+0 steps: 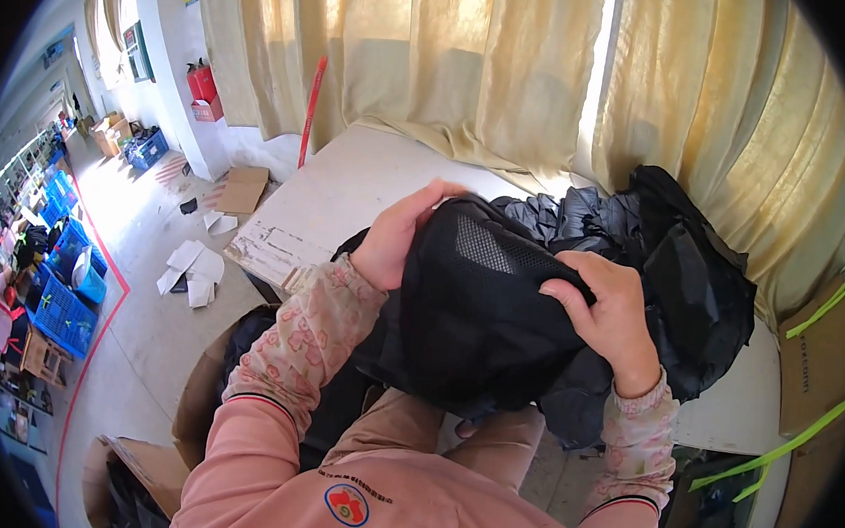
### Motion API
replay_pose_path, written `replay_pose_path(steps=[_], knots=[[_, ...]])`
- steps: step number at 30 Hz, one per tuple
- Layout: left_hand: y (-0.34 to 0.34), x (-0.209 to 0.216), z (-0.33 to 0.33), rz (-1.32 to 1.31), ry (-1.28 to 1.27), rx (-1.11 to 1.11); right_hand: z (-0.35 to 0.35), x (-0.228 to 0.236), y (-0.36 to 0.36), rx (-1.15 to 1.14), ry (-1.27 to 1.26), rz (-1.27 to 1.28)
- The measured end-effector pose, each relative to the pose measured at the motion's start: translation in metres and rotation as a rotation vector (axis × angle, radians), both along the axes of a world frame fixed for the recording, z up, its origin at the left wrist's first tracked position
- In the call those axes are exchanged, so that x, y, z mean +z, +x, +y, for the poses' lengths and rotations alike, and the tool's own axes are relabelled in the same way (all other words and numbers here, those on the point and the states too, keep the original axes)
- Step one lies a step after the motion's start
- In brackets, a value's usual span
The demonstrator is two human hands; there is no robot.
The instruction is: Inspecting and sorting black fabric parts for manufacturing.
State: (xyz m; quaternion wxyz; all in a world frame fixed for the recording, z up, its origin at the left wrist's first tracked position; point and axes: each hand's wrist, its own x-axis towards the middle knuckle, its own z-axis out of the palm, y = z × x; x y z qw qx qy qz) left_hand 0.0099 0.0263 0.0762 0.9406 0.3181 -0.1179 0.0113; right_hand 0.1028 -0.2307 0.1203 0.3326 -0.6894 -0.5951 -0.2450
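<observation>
Apparently, handling of the black cloth piece (pixel 481 331) is only partway along: both hands hold it up in front of the bench (pixel 359 188), and it is not yet set down. The left hand (pixel 397 233) has its grip clamped on the upper left edge; the right hand (pixel 615 310) pinches the upper right edge, thumb in front. A dark heap (pixel 697 281) lies on the bench at right; whether it is finished, I cannot tell.

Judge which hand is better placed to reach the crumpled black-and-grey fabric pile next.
Likely the right hand: it is nearer the pile, gripping the right side of the black mesh-panelled fabric item; the left hand holds the left side, farther away.
</observation>
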Motion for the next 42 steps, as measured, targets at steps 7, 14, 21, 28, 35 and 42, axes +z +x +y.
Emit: replay_pose_path(steps=[7, 14, 21, 28, 35, 42], knots=[[-0.011, 0.023, 0.015, -0.400, 1.491, 0.318, -0.011, 0.008, -0.009, -0.046, -0.198, 0.060], [-0.002, -0.059, 0.063, 0.098, 0.954, 0.345, -0.014, 0.029, 0.022, -0.218, 0.132, 0.186], [-0.041, -0.217, -0.003, 0.081, 0.260, -0.298, -0.014, 0.060, 0.028, 0.056, 0.469, 0.840], [0.027, -0.191, -0.070, 0.213, -0.172, -0.372, 0.008, 0.043, 0.005, 0.290, 0.522, 1.057], [0.035, -0.110, -0.114, 0.327, -0.390, -0.017, 0.037, -0.086, 0.027, -0.210, 0.172, 0.510], [-0.022, -0.106, -0.049, -0.204, -0.575, -0.240, -0.029, -0.179, 0.124, -0.598, 0.022, 0.557]])
